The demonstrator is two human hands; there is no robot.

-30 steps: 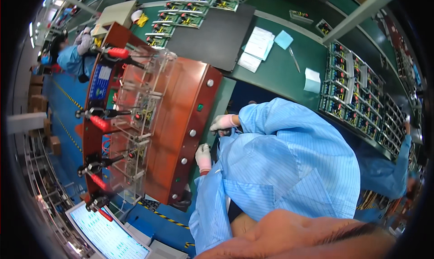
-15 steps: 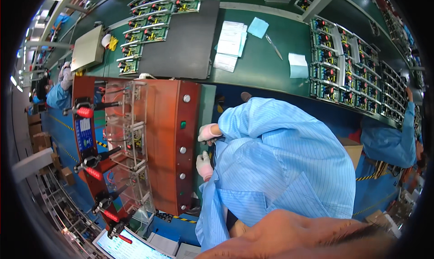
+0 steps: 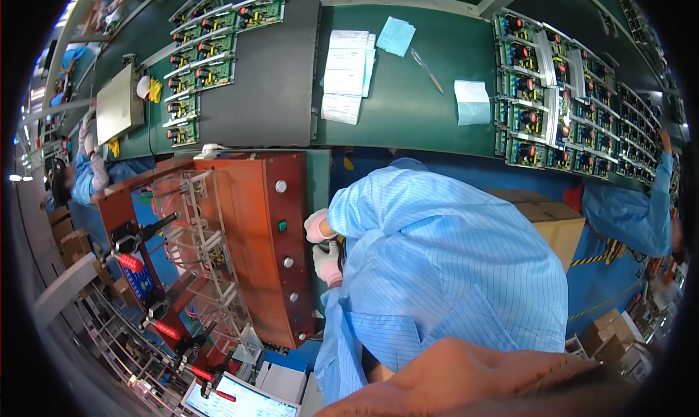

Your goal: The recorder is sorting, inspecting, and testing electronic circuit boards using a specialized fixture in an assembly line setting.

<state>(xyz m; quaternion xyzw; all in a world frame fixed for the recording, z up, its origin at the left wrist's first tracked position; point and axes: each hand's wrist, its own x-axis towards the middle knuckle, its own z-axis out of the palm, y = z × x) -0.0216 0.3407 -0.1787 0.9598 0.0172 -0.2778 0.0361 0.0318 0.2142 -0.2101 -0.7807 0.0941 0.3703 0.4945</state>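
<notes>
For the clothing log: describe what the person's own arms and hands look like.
Both arms are covered by the long sleeves of a light blue, finely striped work coat. The hands wear pale pink gloves that reach the sleeve ends. No markings or cables can be made out on them.

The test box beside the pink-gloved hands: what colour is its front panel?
Reddish-brown front panel, seen best in the head view.

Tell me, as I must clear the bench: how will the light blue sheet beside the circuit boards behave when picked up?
The light blue sheet looks thin and lies flat on the green bench, so it is probably very light and floppy. On that smooth top it may slide rather than lift when pushed.
</notes>
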